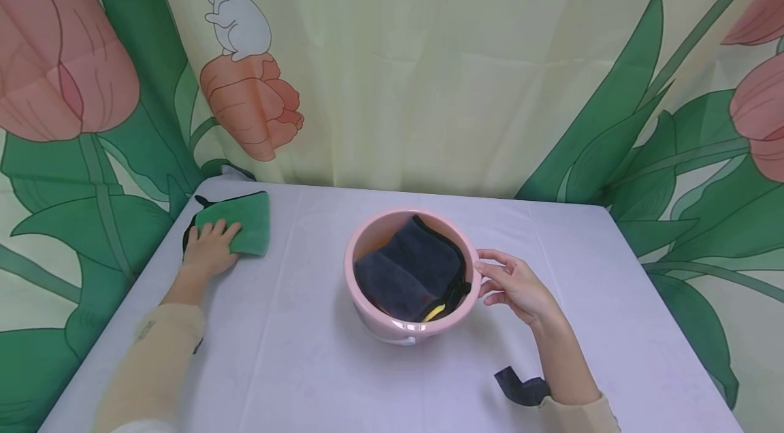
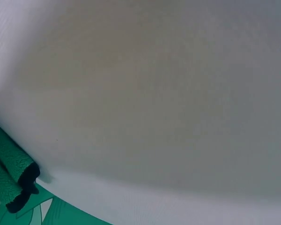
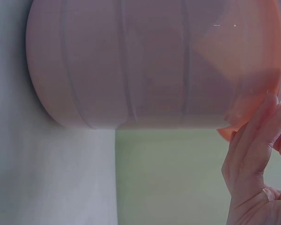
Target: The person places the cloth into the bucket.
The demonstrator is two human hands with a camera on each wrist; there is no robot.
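My left hand lies with its fingers spread over a folded green cloth with black edging at the far left of the table. In the left wrist view, a folded corner of the green cloth shows at lower left. A pink bucket stands upright near the middle, with a dark grey cloth inside. That cloth has black edging and a small yellow part. My right hand holds the bucket's rim at its right side with the fingertips. In the right wrist view, the fingers reach the rim from outside.
A white cloth covers the table. Behind it hangs a printed curtain with tulips, leaves and a rabbit on a carrot. The bucket's white handle hangs down in front. A black strap is at my right wrist.
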